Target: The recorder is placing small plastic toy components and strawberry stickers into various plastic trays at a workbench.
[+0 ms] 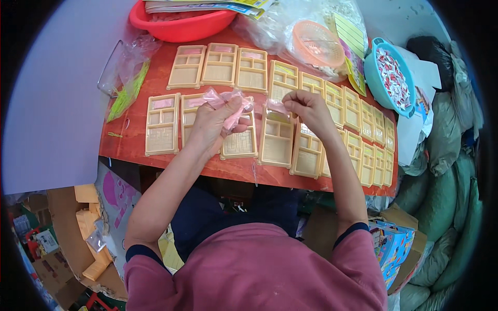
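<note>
My left hand (220,116) is closed round a bunch of small pink pieces in clear film (236,106), above the front row of trays. Between the fingertips of my right hand (310,108) is one flat pink piece (277,106), at the top edge of a beige compartment tray (276,147). Whether that piece touches the tray, I cannot tell. Two rows of such trays cover the red table (207,171). Several at the left, such as the front-left tray (162,124), have a pink piece in a top compartment. My left hand partly hides the trays beneath it.
A red basin (181,28) stands at the back left, beside a clear bag of yellow-green pieces (129,90). Farther right are a peach basket (317,44) and a blue basket of small printed pieces (371,72). Cardboard boxes (65,233) and green sacks (438,202) flank me.
</note>
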`<state>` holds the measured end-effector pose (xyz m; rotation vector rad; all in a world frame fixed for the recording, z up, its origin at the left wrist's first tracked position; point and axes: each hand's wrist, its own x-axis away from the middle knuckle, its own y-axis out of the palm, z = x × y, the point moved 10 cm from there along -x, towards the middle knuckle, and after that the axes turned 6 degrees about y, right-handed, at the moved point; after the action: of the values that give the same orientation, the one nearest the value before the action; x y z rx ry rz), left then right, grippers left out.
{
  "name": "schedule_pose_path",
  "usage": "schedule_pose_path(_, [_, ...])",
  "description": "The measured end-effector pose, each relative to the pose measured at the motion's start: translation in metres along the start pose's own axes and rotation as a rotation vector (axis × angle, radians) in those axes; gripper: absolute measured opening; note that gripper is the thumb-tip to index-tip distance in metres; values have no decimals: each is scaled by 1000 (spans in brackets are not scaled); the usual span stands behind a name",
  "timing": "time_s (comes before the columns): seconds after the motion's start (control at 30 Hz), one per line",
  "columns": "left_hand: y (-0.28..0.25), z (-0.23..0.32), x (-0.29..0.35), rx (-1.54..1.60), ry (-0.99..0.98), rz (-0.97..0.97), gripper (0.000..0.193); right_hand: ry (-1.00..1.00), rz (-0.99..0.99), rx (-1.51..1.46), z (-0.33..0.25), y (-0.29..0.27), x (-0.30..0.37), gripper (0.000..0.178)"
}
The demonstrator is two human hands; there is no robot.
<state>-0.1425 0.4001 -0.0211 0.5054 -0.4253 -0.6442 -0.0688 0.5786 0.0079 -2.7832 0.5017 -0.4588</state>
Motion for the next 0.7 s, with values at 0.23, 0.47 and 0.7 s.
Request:
schedule_pose_path(0.23, [18, -20, 3, -60, -90, -88, 26, -152, 97, 583, 3, 4, 10, 14])
schedule_pose_path(0.47, [39, -37, -3, -236, -202, -163, 29, -312, 168, 303, -51, -3, 31, 24])
schedule_pose_path(0.7, [65, -44, -7, -458, -177, -318, 29, -468, 31, 495, -72, 4, 36, 9])
